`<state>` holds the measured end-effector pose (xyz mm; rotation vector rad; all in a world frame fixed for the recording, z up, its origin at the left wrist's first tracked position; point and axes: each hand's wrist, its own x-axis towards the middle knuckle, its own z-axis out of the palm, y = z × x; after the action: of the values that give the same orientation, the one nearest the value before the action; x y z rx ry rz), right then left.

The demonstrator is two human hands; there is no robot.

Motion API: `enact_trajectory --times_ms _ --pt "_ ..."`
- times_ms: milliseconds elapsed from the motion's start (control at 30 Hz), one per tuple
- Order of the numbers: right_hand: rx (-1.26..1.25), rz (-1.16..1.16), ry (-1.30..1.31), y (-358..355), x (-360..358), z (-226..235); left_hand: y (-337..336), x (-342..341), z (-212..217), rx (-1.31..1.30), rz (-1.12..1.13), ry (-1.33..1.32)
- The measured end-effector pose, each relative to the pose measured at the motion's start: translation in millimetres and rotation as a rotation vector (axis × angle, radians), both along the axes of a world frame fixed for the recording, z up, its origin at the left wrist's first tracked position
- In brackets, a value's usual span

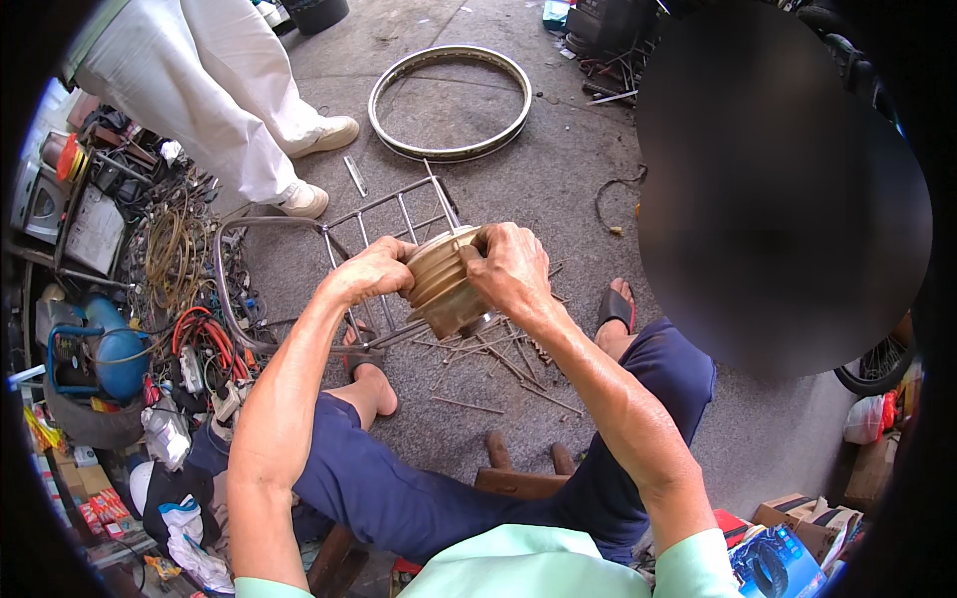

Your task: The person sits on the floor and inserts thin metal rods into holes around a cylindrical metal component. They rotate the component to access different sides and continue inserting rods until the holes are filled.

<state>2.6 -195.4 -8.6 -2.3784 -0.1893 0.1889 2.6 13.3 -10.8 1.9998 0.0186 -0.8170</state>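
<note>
A ribbed, dull brass-coloured wheel hub (439,284) is held up between my hands, tilted above the ground. My left hand (377,271) is closed on its left side, thumb against the upper edge. My right hand (510,269) grips the opposite side, fingers curled over the top edge. A thin metal spoke (442,201) sticks up from the hub's edge beside my right fingers; whether they pinch it I cannot tell. Below the hub, loose spokes (523,369) lie scattered on the ground. Behind it rests a metal tube rack (229,289) with a curved frame.
A bare wheel rim (376,118) lies on the ground ahead. To its left stands a person in pale trousers (224,95). Tangled cables (184,269) and a blue machine (120,344) crowd the left side. Boxes (778,563) sit at lower right; a dark blur covers the upper right.
</note>
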Motion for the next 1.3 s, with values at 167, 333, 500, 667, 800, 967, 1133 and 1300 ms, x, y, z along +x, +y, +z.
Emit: enact_trajectory --times_ms 167,333,500,667,800,967,1133,1300 --pt "-0.024 -0.075 -0.099 2 3 -10 -4 -4 6 0.106 0.032 -0.025" --pt "0.099 -0.046 0.049 -3 8 -12 -1 -7 9 0.127 0.025 -0.017" --pt "0.542 -0.129 0.108 -15 13 -24 0 -8 7 0.279 -0.042 -0.087" --pt "0.75 -0.632 0.075 -45 -13 -103 7 -15 11 0.382 -0.065 -0.188" --pt "-0.029 -0.535 0.276 -95 -90 -255 0 -10 29 0.392 -0.14 -0.176" --pt "-0.227 0.03 0.518 -82 -167 -278 -2 -22 30 0.226 -0.005 -0.218" --pt "-0.36 0.122 0.369 -85 -191 -285 -23 -16 37 0.043 0.026 -0.249" --pt "1.676 -0.915 0.927 -61 -128 -283 -85 -32 17 0.356 -0.51 -0.575"
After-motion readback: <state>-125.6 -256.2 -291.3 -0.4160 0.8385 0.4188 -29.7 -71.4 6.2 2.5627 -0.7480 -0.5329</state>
